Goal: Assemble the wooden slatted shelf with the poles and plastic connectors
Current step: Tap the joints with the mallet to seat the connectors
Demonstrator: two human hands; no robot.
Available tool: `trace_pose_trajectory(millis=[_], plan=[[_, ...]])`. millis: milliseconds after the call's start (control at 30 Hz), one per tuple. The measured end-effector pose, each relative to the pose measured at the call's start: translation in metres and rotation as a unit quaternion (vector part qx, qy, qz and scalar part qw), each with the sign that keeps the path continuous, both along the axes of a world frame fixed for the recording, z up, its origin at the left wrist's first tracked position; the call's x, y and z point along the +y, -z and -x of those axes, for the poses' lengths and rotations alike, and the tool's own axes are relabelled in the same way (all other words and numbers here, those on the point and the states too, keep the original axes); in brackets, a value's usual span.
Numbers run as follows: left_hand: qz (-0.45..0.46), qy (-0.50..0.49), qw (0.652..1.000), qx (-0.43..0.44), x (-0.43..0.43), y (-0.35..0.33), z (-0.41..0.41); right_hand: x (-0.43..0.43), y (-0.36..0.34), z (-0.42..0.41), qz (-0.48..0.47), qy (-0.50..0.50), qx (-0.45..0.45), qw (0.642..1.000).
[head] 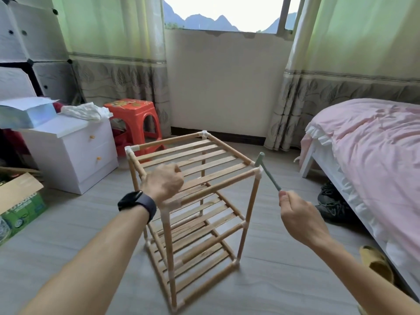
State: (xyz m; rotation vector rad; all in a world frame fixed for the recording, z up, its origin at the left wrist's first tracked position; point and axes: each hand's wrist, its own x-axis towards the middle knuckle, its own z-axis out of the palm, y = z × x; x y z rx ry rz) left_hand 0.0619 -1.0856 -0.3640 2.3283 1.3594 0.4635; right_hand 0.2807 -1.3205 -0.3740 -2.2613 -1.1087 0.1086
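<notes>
The wooden slatted shelf (195, 201) stands upright on the floor with three slatted tiers, poles and white plastic connectors at the corners. My left hand (164, 181) has curled fingers over the near left edge of the top tier; what it grips is hidden under the hand. My right hand (300, 218) pinches the handle of a small grey-green mallet (264, 168). The mallet's head sits just above the top tier's right front corner connector (256, 171).
A white two-drawer cabinet (75, 153) and a red plastic stool (134, 119) stand to the left. A cardboard box (20, 201) lies at the far left. A bed with pink cover (368, 151) fills the right, with shoes (331, 205) and a slipper (377, 262) beside it.
</notes>
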Motion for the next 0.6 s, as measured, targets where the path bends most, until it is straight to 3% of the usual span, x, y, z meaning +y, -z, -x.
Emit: trace_pose_trajectory(millis=[100, 233, 267, 400, 533, 600], plan=[[-0.089, 0.040, 0.994, 0.042, -0.036, 0.002, -0.036, 0.002, -0.006, -0.013, 0.017, 0.017, -0.026, 0.999], [-0.151, 0.047, 0.976, 0.148, -0.064, 0.031, -0.066, 0.002, -0.007, -0.014, -0.188, 0.010, -0.029, 0.982], [-0.170, 0.040, 0.970, 0.170, -0.065, 0.036, -0.067, 0.004, -0.005, -0.017, -0.201, 0.006, -0.033, 0.979], [-0.183, 0.050, 0.967, 0.172, -0.062, 0.037, -0.065, 0.012, 0.004, -0.027, 0.018, -0.011, 0.004, 1.000], [-0.191, 0.057, 0.964, 0.176, -0.063, 0.035, -0.061, 0.018, -0.003, -0.023, -0.161, 0.008, -0.001, 0.987], [-0.197, 0.062, 0.963, 0.172, -0.064, 0.036, -0.061, 0.025, -0.001, -0.025, -0.075, 0.009, 0.024, 0.997]])
